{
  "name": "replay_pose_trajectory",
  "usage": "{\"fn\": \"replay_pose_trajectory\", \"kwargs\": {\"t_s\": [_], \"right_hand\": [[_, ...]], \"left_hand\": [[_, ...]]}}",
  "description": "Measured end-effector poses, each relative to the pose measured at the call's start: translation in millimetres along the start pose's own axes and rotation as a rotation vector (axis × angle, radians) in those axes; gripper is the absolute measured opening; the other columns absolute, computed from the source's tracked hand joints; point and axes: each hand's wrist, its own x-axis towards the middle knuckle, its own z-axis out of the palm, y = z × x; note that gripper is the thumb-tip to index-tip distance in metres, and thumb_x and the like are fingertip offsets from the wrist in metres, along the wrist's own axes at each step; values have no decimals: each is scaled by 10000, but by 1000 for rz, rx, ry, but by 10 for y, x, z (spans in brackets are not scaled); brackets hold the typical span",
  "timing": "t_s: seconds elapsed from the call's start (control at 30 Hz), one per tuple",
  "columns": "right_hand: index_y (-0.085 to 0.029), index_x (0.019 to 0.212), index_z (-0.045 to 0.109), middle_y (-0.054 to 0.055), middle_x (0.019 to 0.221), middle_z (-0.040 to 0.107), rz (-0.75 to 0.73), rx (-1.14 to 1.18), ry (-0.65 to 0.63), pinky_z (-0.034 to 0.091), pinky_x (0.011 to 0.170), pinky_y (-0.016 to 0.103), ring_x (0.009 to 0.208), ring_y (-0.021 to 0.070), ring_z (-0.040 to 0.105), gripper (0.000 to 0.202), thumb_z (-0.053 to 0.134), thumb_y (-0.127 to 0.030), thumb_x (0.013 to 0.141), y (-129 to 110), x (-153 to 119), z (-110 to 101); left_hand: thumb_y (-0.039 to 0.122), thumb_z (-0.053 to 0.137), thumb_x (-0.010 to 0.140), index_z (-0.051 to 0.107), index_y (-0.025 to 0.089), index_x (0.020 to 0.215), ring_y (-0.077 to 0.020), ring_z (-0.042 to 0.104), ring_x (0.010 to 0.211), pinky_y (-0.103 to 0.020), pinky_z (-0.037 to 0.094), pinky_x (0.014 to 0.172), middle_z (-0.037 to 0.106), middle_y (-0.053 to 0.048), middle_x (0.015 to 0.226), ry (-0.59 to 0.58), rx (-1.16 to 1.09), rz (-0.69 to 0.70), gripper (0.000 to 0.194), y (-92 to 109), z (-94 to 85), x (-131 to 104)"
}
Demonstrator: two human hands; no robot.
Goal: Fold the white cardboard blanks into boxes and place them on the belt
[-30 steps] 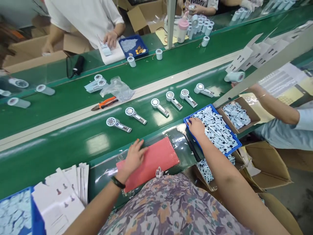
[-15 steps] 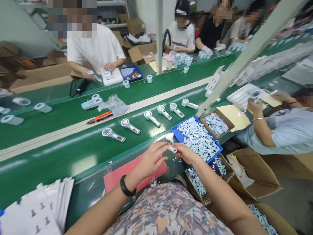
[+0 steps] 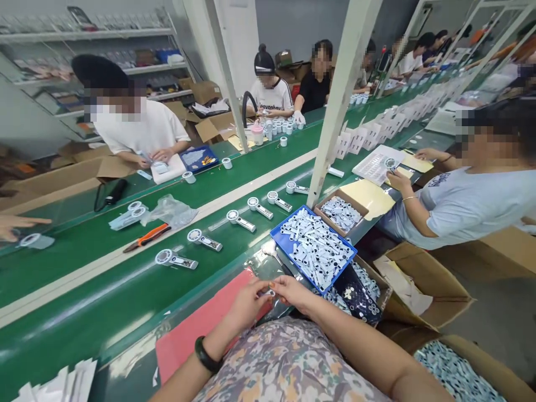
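Observation:
Just in front of my body, my left hand and my right hand meet over a small pale plastic part. Thumb and fingertips of both hands are closed on it, and they cover most of its length. A blue tray heaped with pale blue plastic pieces with dark ends lies just beyond my right hand. Under my left forearm is a red mat. Between mat and tray lies a white lump, its kind unclear.
Several handheld fans lie along the green conveyor belt. Orange-handled pliers and a plastic bag rest beyond them. A white post rises behind the small carton. Co-workers sit opposite and at my right, near open cardboard boxes.
The view has swung up and to the right. My hands have drawn closer together around the small part. At far left, another person's hand now reaches over a pale cup-shaped piece.

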Motion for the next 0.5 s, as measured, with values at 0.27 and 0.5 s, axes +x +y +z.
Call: {"fn": "replay_pose_trajectory", "kwargs": {"t_s": [0.27, 0.5], "right_hand": [[-207, 795, 655, -9, 703, 712, -68, 31, 257, 356, 517, 232, 505, 98, 502, 289, 810, -450, 773, -6, 142, -295], [-216, 988, 670, 46, 868, 717, -176, 45, 834, 447, 597, 299, 625, 167, 556, 424, 608, -608, 840, 268, -203, -1290]], "left_hand": [[575, 813, 566, 733, 205, 830, -223, 604, 691, -329, 519, 650, 668, -21, 728, 82, -394, -421, 461, -58, -142, -239], [643, 863, 578, 661, 216, 863, -208, 648, 710, -275, 480, 599, 723, -25, 788, 130, -558, -551, 552, -362, -61, -444]]}}
